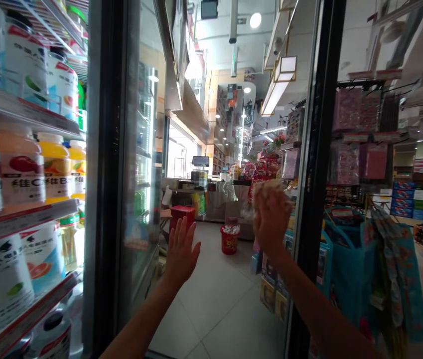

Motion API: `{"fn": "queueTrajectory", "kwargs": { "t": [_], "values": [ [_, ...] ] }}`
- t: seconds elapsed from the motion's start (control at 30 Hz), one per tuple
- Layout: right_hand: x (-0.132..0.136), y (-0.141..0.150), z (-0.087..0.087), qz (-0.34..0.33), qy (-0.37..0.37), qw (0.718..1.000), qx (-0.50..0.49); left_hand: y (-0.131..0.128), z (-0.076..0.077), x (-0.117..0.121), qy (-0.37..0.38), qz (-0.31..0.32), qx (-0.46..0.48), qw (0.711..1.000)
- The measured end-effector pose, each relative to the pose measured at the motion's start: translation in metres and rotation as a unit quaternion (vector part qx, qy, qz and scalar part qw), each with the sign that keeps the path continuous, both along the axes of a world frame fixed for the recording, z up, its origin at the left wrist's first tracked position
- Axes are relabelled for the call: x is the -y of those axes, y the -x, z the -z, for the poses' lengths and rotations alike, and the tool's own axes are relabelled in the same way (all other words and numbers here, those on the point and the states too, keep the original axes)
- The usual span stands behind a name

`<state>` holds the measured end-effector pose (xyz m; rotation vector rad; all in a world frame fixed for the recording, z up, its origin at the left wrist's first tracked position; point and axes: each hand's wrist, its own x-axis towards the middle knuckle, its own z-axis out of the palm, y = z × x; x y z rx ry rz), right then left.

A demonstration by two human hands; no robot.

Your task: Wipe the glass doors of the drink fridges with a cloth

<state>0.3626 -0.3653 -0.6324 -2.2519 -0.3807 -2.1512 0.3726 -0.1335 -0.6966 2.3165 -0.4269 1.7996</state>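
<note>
A glass cooler door (pixel 310 164) with a dark frame stands in front of me, swung away from the lit shelves. My left hand (pixel 182 254) is raised at the glass with its palm forward and fingers stretched out. It holds nothing; whether the palm touches the pane I cannot tell. Higher up and to the right, my right hand (pixel 274 227) presses a pale, crumpled cloth (pixel 269 188) toward the pane, near the right side of the frame. The cloth and the fingertips are slightly blurred.
At left, cooler shelves (pixel 28 219) hold several bottled drinks (pixel 20 164). Through the glass show a red bucket (pixel 229 242), a counter (pixel 214 199) and tiled floor (pixel 222 294). Teal bags (pixel 353 259) and pink packets (pixel 348 112) hang on a rack at right.
</note>
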Motion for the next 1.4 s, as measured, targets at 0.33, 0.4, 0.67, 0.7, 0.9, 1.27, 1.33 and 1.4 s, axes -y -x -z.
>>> {"fn": "queueTrajectory", "kwargs": {
  "t": [0.33,0.4,0.67,0.7,0.9,1.27,1.33,1.4],
  "values": [
    [-0.015,-0.007,-0.063,-0.012,0.009,1.0,0.009,-0.011,-0.02,-0.025,0.033,-0.035,0.013,0.999],
    [-0.02,-0.007,-0.065,-0.02,0.053,0.998,0.026,-0.014,-0.024,-0.021,0.038,-0.031,0.022,0.999],
    [-0.014,-0.008,-0.083,-0.007,0.05,0.998,0.033,-0.018,-0.058,-0.011,0.035,-0.016,0.059,0.998],
    [-0.016,-0.007,-0.09,-0.005,-0.003,0.999,0.045,-0.019,-0.062,-0.011,0.04,-0.017,0.066,0.997],
    [-0.042,-0.012,-0.07,-0.08,0.314,0.946,0.005,-0.02,-0.074,-0.018,0.021,-0.024,0.086,0.996],
    [-0.05,-0.01,-0.114,-0.071,0.33,0.94,0.055,-0.019,-0.089,-0.037,0.022,-0.031,0.125,0.991],
    [-0.035,-0.008,-0.13,-0.054,0.267,0.961,0.046,-0.017,-0.091,-0.039,0.021,-0.034,0.124,0.991],
    [-0.011,-0.004,-0.157,-0.021,0.082,0.994,0.065,-0.017,-0.093,-0.044,0.031,-0.044,0.116,0.992]
  ]
}}
